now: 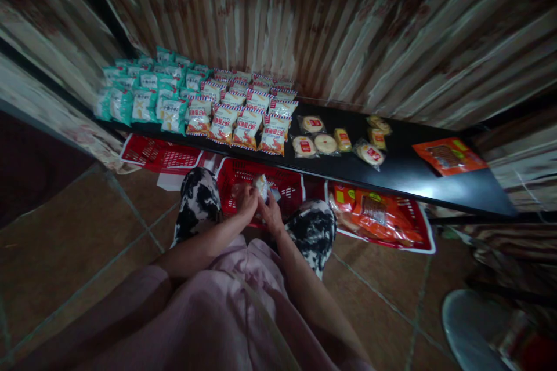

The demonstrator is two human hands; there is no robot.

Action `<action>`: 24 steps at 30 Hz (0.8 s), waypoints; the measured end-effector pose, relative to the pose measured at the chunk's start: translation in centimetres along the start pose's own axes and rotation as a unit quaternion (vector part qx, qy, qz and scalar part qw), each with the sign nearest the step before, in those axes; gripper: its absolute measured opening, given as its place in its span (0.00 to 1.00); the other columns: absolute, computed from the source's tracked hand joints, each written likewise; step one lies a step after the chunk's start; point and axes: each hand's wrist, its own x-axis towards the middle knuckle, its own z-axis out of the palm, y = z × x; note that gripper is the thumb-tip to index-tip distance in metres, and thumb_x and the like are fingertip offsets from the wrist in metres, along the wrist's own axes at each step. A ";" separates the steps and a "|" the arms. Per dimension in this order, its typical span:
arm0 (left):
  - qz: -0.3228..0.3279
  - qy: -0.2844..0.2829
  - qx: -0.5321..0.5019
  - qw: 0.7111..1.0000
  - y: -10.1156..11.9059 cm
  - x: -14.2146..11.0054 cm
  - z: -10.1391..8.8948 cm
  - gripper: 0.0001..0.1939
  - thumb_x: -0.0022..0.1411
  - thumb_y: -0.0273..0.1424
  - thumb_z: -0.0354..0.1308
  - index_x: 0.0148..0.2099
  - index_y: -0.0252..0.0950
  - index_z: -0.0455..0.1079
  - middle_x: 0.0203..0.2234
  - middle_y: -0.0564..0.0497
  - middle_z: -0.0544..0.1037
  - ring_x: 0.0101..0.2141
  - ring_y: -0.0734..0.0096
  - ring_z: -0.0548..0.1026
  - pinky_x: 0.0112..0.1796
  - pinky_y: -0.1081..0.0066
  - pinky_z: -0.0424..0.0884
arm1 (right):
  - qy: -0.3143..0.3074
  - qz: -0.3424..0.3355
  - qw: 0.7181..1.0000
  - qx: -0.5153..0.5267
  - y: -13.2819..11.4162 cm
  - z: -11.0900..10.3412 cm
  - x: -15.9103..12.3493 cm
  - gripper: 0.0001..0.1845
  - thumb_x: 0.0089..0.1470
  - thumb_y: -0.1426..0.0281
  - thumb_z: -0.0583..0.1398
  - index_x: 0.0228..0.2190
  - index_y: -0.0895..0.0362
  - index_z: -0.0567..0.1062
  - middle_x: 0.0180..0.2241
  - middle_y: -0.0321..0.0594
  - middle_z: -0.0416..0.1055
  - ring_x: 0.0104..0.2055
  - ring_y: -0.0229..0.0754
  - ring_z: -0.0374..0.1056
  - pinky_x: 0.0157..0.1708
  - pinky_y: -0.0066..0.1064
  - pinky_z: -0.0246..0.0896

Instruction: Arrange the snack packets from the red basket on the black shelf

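Between my knees, my left hand (247, 203) and my right hand (271, 213) are closed together on a small wrapped snack (261, 186). Its wrapper looks whitish with a yellowish top; the print is too small to read. Both hands are over a red plastic basket (226, 177), which has a few pale items inside, partly hidden by my fingers. Just beyond it, on a black shelf (400, 171), stand rows of white and orange snack bags (246, 127). Teal snack bags (143, 104) are grouped to their left. Several round wrapped cakes (325, 144) lie right of the bags.
An orange snack packet (449, 155) lies at the shelf's right end. Below it is a red basket (429, 237) holding orange packets (376, 211). Another red basket (141, 149) sits at left. A pleated curtain (331, 23) hangs behind; a round grey object (467, 324) is at lower right.
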 end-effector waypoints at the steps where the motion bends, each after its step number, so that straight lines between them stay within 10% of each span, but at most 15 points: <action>1: 0.004 0.012 0.009 1.000 0.0 -0.1 0.1 0.06 0.54 0.34 0.57 0.35 0.39 0.69 0.43 0.45 0.76 0.52 0.56 0.67 0.51 0.64 0.61 | -0.012 0.001 1.000 0.013 -0.1 0.0 -0.1 0.29 0.45 0.55 0.61 0.48 0.54 0.71 0.34 0.40 0.76 0.36 0.46 0.71 0.36 0.34 0.66; 15: 0.038 0.026 0.005 0.999 0.2 -0.7 0.1 0.05 0.52 0.32 0.62 0.33 0.40 0.69 0.35 0.48 0.76 0.46 0.60 0.71 0.47 0.67 0.63 | -0.039 0.092 0.967 0.235 -0.3 -0.6 -0.4 0.27 0.38 0.59 0.66 0.42 0.52 0.69 0.29 0.36 0.75 0.25 0.41 0.70 0.22 0.30 0.65; 24: 0.014 -0.034 -0.072 0.997 0.5 -1.0 -0.6 0.12 0.51 0.41 0.62 0.32 0.39 0.70 0.29 0.47 0.78 0.38 0.58 0.75 0.40 0.67 0.67 | -0.110 0.102 0.938 0.311 -0.4 -0.7 -1.1 0.29 0.38 0.58 0.67 0.43 0.54 0.70 0.32 0.40 0.77 0.34 0.47 0.74 0.30 0.34 0.69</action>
